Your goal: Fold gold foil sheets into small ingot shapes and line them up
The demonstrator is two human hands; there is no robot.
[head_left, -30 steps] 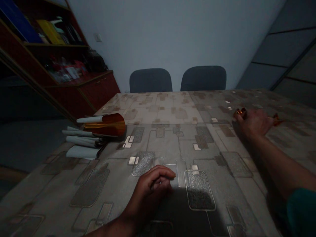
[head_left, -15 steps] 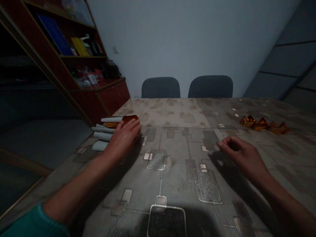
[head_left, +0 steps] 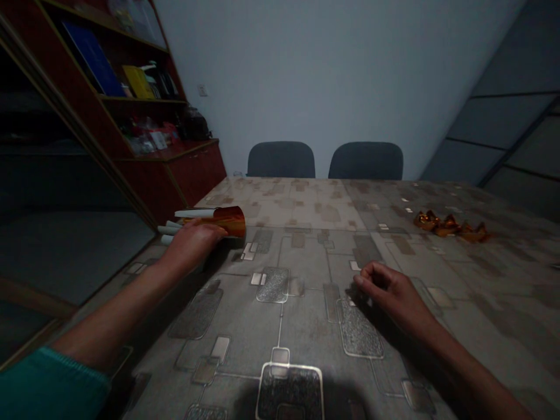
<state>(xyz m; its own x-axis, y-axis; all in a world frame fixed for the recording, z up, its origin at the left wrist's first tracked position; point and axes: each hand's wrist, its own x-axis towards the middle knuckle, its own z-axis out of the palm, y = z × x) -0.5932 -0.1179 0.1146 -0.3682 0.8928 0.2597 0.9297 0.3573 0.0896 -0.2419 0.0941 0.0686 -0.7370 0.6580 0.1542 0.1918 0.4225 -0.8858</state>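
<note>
- Left hand (head_left: 195, 240): fingers lie over the curled gold sheets (head_left: 235, 221) near the left edge of the table (head_left: 301, 321). Whether a sheet is pinched cannot be told.
- Right hand (head_left: 391, 286): loosely curled, no object visible in it, over the right half of the table.
- Fall hazard: the sheets' pale ends reach the left edge; a push outward could send them over.
- Multiple-pick hazard: sheets overlap, so one pull may drag several.
- Crease hazard: the sheets appear thin; firm pressure may flatten their curl.
- Knock hazard: the folded gold pieces (head_left: 448, 225) sit in a close row towards the far right corner; a wide rightward sweep could displace them.
- Clearance: open room runs between the hands and onward to the far edge; chairs (head_left: 281, 160) stand beyond it. Leftward travel is the most restricted.
</note>
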